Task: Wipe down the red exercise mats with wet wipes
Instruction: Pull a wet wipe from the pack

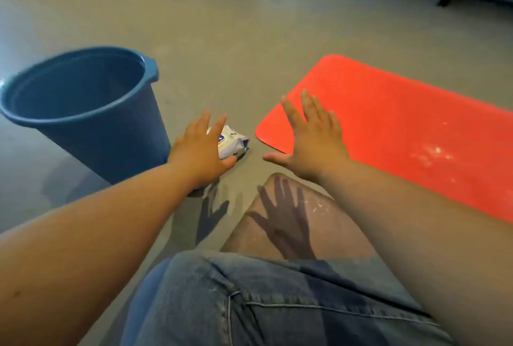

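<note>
Denim-clad leg (pixel 222 304) fills the foreground, with both bare forearms stretched out over it. Left hand (pixel 201 148) is over the wet wipes pack (pixel 233 140), fingers fanned and thumb low by the pack's near edge. Whether it's actually touching is hard to call through the blur. Right hand (pixel 313 134) is splayed wide, holding nothing, above the near corner of the red mat (pixel 402 129). The mat lies flat on the grey floor (pixel 236 40), with pale smudges towards its right end. Blue bucket (pixel 83 106) stands just left of the pack. That pack looks light, soft and crinkly, so I'd take it across the middle. The mat looks thin and floppy, and pinning a corner while wiping seems wise.
</note>
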`<state>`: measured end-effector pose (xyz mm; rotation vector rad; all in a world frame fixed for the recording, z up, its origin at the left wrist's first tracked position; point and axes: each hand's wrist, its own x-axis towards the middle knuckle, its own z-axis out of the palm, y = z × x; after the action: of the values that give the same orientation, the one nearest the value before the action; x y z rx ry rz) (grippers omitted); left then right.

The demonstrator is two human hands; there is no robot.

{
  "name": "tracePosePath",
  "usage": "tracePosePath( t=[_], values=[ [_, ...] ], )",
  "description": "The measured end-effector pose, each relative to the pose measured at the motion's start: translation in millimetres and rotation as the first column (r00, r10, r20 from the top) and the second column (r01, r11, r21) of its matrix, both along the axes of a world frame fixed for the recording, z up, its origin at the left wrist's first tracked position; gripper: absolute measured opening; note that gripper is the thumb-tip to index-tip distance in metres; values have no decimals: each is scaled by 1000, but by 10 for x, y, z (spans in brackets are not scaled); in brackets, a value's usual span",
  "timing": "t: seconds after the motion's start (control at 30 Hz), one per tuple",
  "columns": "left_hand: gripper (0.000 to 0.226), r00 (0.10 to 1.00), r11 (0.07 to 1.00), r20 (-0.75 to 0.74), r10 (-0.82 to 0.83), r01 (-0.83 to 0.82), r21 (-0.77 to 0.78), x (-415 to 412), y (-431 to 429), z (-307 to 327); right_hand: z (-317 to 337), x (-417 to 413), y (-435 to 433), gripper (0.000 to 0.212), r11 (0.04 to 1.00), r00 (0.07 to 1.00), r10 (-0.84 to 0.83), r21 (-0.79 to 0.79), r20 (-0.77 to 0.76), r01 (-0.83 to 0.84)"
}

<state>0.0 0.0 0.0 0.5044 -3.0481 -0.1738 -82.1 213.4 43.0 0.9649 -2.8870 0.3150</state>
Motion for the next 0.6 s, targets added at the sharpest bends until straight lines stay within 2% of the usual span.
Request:
tracePosePath(
  t=[0.07,0.13,0.3,0.37,0.47,0.5,0.53,0.6],
  values=[
    [92,991,981,96,96,-110,162,-131,-132,-216,-187,-65,-160,111,999,999,33,22,36,-34],
    [90,964,948,215,154,-205,242,-242,-291,-411,-374,-88,-264,111,998,995,43,40,95,-47],
    [61,938,874,237,252,-326,359,-438,-548,-549,-591,-121,-319,109,996,985,60,49,164,-69],
    [57,941,914,256,223,-293,280,-407,-558,-559,-654,-90,-320,109,995,984,66,62,165,-77],
    [60,943,985,292,159,-173,24,-347,-477,-524,-723,-49,-313,107,992,981,73,88,182,-90],
    [61,948,991,290,130,-131,-16,-338,-426,-528,-756,-33,-317,106,990,976,86,95,198,-106],
    [62,954,994,281,101,-108,9,-327,-355,-531,-793,-16,-326,104,986,970,105,103,221,-130],
    [63,975,979,208,73,-110,174,-284,-239,-533,-855,19,-363,99,974,955,157,121,251,-192]
  ],
)
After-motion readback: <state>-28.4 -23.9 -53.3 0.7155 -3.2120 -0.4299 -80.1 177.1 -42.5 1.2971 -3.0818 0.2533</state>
